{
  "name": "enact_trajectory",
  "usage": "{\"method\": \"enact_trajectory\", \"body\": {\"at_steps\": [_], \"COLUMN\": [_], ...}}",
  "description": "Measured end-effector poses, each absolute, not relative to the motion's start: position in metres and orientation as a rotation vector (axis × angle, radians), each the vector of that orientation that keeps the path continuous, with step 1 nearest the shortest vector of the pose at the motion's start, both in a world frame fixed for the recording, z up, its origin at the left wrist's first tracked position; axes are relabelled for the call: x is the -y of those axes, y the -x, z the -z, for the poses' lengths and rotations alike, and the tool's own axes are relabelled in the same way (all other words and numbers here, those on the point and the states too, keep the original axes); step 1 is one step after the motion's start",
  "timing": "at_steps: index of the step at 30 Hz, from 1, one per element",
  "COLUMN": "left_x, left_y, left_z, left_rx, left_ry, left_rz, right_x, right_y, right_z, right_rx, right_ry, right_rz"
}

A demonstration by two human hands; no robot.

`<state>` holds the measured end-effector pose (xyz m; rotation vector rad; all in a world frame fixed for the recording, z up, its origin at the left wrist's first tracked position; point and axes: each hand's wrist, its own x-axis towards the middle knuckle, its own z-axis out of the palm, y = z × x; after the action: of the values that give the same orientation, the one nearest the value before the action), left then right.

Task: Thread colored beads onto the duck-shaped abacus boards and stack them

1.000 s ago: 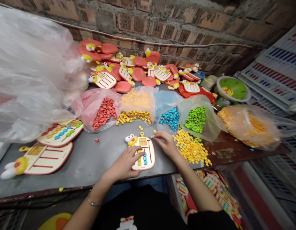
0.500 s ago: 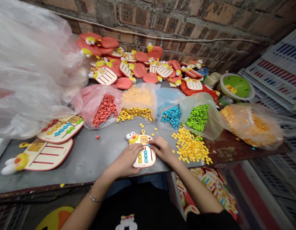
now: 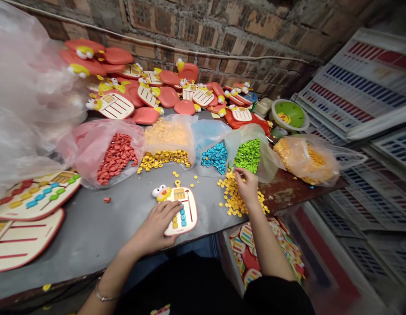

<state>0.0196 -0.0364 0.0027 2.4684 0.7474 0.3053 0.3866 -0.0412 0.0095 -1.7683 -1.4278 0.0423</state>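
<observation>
My left hand (image 3: 160,218) lies spread, unclenched, across the duck-faced board (image 3: 191,225) flat on the gray tabletop (image 3: 124,214), probably to steady it and its blue beads (image 3: 183,217). Right of the board and beyond it, my right hand (image 3: 248,186) curls its fingertips beside the green beads (image 3: 248,153), over yellow discs (image 3: 231,194); whether they pinch anything, I can't tell.

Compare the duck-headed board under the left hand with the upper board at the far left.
The duck-headed board shows yellow and blue beads; the upper board also has red and green. The left hand partly covers the duck-headed board; no hand touches the upper board. Both are cream with red edges.
</observation>
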Motion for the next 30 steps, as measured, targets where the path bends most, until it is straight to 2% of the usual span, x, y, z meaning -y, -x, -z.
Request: {"method": "enact_trajectory", "body": {"at_steps": [4, 11, 17, 22, 27, 30], "left_x": [0.037, 0.036, 0.036, 0.036, 0.037, 0.037], "left_y": [-0.019, -0.02, -0.021, -0.021, -0.022, -0.022], "left_z": [0.0, 0.0, -0.008, -0.008, -0.009, -0.009], "left_rx": [-0.747, -0.734, -0.741, -0.751, -0.751, -0.752], "left_ry": [-2.478, -2.479, -2.465, -2.449, -2.445, -2.455], "left_rz": [-0.318, -0.304, -0.291, -0.291, -0.287, -0.278], "right_x": [0.013, -0.006, 0.015, 0.04, 0.045, 0.036], "right_y": [-0.446, -0.441, -0.42, -0.351, -0.27, -0.245], "right_z": [-0.003, 0.003, 0.002, -0.009, -0.009, 0.001], "right_rx": [1.531, 1.752, 1.564, 1.425, 1.773, 1.95], "right_ry": [2.078, 2.334, 1.977, 1.648, 1.395, 1.436], "right_rz": [0.089, 0.055, 0.15, -0.011, -0.361, -0.407]}}
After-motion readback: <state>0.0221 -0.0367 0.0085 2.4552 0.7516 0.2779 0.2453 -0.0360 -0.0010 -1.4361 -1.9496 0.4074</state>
